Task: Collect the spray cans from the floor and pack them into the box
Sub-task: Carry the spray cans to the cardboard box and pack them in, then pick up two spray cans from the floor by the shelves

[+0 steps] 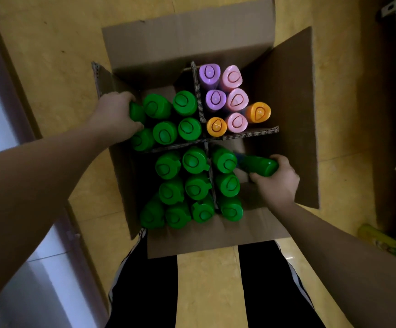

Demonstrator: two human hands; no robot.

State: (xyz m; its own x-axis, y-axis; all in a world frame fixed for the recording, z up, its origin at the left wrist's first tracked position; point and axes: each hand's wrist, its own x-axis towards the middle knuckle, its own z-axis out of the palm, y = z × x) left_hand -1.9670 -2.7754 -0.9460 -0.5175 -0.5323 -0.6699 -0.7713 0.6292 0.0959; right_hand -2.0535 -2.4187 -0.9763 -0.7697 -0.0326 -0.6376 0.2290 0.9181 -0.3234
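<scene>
Head view, looking straight down into the box (187,39), which stands flaps open on the yellow floor (50,55). A cardboard divider (251,132) splits it into four compartments.

Right-hand can (259,165): green cap, tilted, cap end toward the right wall, in the near-right compartment. Right hand (277,183): grip clamped round the cap end, fingers curled over it. Whether its base touches the box bottom: cannot tell.

Left-hand can (137,112): green cap, at the left edge of the far-left compartment, close to the box wall. Left hand (115,114): grip clamped round it from the left, the hand hiding much of the can.

Other contents, all upright, caps up:
- Far-left: five green cans (165,133), packed just beside the left-hand can.
- Far-right: two purple cans (215,99) against the divider, three pink cans (237,99) beside them, and two orange cans (258,112), one at the near-left corner and one right of the pink row.
- Near-left: seven green-capped cans (194,159), tightly packed.
- Near-right: a row of three green cans (227,184) along the divider, with the right-hand can just to their right.

Around the box: dark trousers with white side stripes (145,280) at the near edge. A blurred yellow-green object (381,242) lies on the floor to the right, well apart from the box; what it is cannot be told.
</scene>
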